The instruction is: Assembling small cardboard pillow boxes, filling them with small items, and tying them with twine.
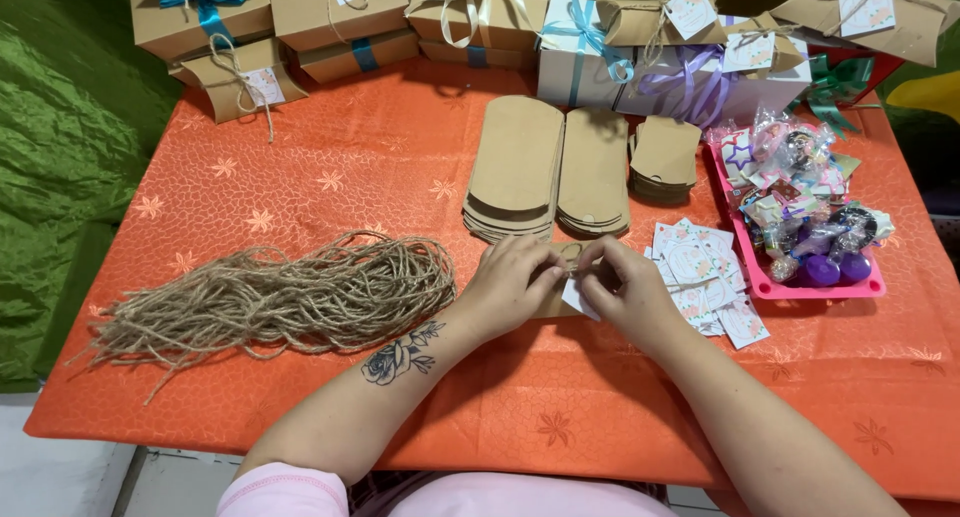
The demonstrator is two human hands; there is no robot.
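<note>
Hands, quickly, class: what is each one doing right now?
Left hand: closed, pinching twine over a kraft box.
Right hand: closed, pinching the twine and a white tag.

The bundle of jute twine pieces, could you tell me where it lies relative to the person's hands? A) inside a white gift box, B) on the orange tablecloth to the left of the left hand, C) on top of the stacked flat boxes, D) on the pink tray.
B: the jute twine bundle lies loose on the orange tablecloth, left of the left hand, apart from the pink tray.
</note>
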